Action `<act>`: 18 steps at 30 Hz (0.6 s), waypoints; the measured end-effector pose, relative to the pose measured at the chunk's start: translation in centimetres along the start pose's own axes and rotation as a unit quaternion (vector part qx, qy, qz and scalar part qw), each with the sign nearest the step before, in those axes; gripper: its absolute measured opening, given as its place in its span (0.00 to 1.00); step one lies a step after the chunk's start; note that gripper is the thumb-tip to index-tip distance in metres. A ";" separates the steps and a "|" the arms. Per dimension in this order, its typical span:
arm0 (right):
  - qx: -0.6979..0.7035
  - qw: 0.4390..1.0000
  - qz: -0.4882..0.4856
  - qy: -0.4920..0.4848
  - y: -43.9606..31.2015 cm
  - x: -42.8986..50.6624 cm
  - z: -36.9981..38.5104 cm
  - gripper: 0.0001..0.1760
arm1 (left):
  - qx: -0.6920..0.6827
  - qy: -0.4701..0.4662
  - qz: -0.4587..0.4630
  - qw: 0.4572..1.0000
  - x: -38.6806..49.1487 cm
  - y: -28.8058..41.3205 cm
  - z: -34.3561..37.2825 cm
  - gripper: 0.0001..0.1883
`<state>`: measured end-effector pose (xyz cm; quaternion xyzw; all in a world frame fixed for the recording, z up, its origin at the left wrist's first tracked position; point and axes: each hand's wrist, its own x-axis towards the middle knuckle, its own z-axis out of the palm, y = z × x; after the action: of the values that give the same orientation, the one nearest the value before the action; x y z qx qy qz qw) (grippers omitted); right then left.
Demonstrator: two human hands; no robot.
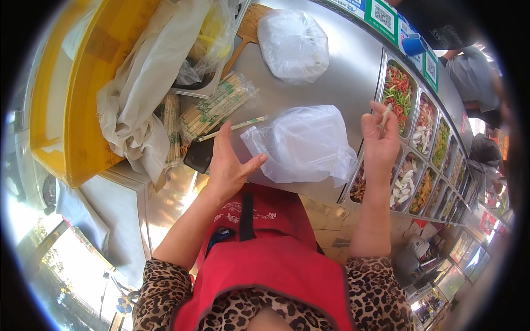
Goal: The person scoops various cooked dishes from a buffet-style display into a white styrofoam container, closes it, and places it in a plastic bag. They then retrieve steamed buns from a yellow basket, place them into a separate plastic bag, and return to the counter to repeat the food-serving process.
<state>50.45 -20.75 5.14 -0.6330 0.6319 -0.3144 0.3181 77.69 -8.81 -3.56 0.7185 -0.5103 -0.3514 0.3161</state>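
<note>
My left hand (234, 165) is over the steel counter, thumb spread wide from its fingers. A wrapped pair of chopsticks (252, 121) passes behind its fingertips; I see no grip on it. Just right of that hand sits a white plastic bag (304, 142) with a bulky load, its loose handles spread out. My right hand (381, 138) is raised near the food pans, pinching a thin pale stick-like item (386, 116), too small to name surely. A black phone-like object (198, 156) lies partly behind my left hand.
A bundle of wrapped chopsticks (219, 105) lies beside a steel pan (196, 91). Another filled white bag (293, 45) stands farther back, near a woven paddle (250, 25). Cloth (145, 82) drapes by a yellow box (89, 107). Pans of chopped food (397, 89) line the right; people stand beyond.
</note>
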 end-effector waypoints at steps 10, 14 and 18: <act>0.065 0.998 0.005 -0.007 4.0 -1.0 -9.8 0.18 | -0.485 0.050 -0.153 0.859 -2.6 7.5 4.4 0.11; 0.451 0.842 -0.211 -0.209 -3.8 -2.3 -5.2 0.06 | -0.590 0.053 -0.078 0.802 -3.5 8.1 4.0 0.12; 0.207 0.869 -0.189 -0.408 1.0 -1.3 4.7 0.11 | -0.644 0.008 -0.095 0.759 -2.3 9.5 3.1 0.15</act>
<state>53.63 -19.42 1.53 -0.7319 0.2350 -0.2058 0.6056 69.74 -9.53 2.91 0.3934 -0.0904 -0.6197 0.6731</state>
